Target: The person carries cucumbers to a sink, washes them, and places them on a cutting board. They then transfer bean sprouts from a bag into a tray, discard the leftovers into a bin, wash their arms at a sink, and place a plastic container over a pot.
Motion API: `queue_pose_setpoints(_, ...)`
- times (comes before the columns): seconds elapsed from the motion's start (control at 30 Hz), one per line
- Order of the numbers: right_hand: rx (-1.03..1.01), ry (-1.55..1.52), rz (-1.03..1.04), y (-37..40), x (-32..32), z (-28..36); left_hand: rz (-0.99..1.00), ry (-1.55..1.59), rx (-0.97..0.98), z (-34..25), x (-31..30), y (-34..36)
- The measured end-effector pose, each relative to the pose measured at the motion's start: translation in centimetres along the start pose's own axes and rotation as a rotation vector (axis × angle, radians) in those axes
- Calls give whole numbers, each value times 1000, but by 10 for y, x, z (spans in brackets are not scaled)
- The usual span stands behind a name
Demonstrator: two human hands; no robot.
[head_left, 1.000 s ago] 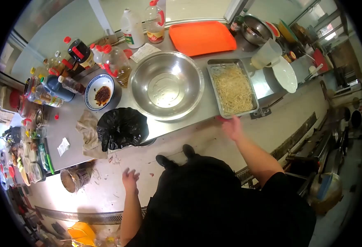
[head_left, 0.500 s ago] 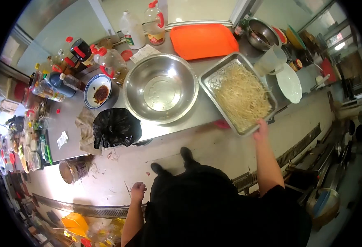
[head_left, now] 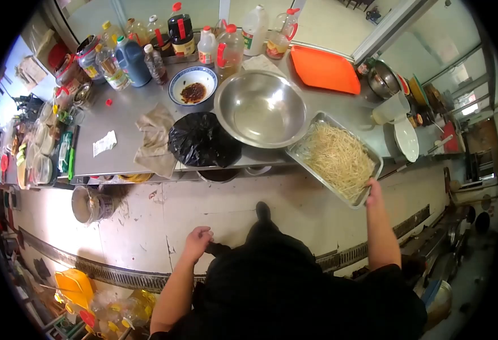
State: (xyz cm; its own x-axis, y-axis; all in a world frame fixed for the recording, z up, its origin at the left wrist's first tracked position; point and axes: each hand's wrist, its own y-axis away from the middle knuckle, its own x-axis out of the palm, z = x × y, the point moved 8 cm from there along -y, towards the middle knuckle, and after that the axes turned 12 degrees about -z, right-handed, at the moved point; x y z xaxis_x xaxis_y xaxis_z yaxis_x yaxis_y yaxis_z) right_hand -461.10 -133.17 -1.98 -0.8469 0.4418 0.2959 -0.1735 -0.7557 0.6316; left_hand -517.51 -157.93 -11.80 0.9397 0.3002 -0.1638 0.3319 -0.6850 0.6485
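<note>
My right hand [head_left: 375, 192] grips the near right corner of a metal tray [head_left: 307, 161] heaped with pale, thin strands [head_left: 339, 156]. The tray rests partly on the steel counter [head_left: 113, 122], its near end reaching past the edge. My left hand [head_left: 198, 242] hangs low over the floor, away from the counter, its fingers curled; whether they hold anything is too small to tell. A large steel bowl [head_left: 260, 110] touches or nearly touches the tray on its left. Beside that bowl lies a black plastic bag [head_left: 203, 140].
A blue-rimmed bowl with dark sauce [head_left: 193, 92], a cloth [head_left: 157, 140] and bottles [head_left: 133, 61] are on the left. An orange tray [head_left: 325, 69] lies behind, with a white dish [head_left: 406, 140] at right. A bucket [head_left: 92, 204] stands on the floor.
The view has turned left, so the counter items appear shifted right. My left hand has risen a little and come forward. My right hand keeps its grip on the tray corner.
</note>
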Motion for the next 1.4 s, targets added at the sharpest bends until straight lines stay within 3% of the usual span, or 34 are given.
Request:
queue_pose_setpoints(0.07,-46,-77,-180,9,-19,-40,1,-43,39,-22,-13,6)
queue_pose_setpoints(0.23,-95,-214,-267,0,-77,-81,-8,-69,88,-50,-20,-5)
queue_pose_setpoints(0.43,-180,-163,-366,18,-154,-6,-18,19,-34,-41,3,-24)
queue_pose_setpoints(0.53,-260,-99,-306,40,-136,52,5,93,-71,-37,14,-26)
queue_pose_setpoints(0.7,-286,43,-50,68,22,99,-39,175,-33,-60,6,-19)
queue_pose_setpoints(0.77,-257,197,241,74,131,80,-16,192,-1,-77,-15,-10)
queue_pose_setpoints(0.87,-175,342,373,59,243,18,-54,410,39,-69,-71,3)
queue_pose_setpoints(0.93,-64,405,463,125,322,-19,-106,509,59,-76,-116,56)
queue_pose_setpoints(1.03,120,513,575,157,427,-137,-189,708,62,-40,-208,89)
queue_pose_setpoints(1.17,198,679,515,205,525,-260,-286,970,115,-4,-311,151)
queue_pose_setpoints(1.23,362,820,653,228,569,-348,-356,1060,129,28,-361,167)
queue_pose_setpoints(1.33,291,893,727,256,647,-440,-475,1099,171,66,-447,174)
queue_pose_setpoints(1.4,248,1006,898,293,696,-499,-597,1127,119,104,-494,175)
